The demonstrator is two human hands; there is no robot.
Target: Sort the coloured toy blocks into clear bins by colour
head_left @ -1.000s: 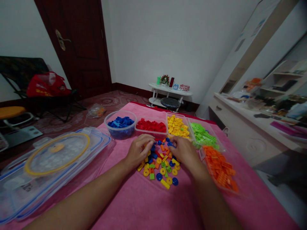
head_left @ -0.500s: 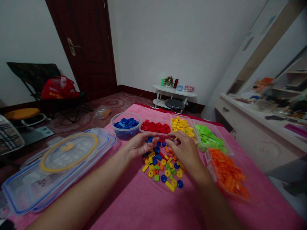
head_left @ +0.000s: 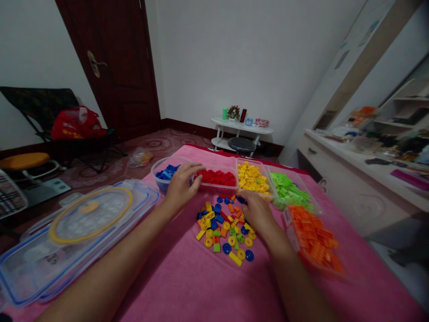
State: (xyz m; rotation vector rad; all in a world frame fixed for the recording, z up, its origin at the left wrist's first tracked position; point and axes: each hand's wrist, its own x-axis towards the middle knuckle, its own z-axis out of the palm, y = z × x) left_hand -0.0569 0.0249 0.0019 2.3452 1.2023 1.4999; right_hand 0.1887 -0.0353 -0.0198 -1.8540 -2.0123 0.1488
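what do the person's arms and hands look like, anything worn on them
Both the left hand and right hand are ungloved. The left forearm and right forearm are bare, with no sleeve, watch or bracelet visible. Small rings can't be ruled out.

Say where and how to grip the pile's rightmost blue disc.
Best pinch the blue disc by its near and far rim, from the right: it looks flat and round, a yellow disc sits close on its left, and pink cloth lies to its right.
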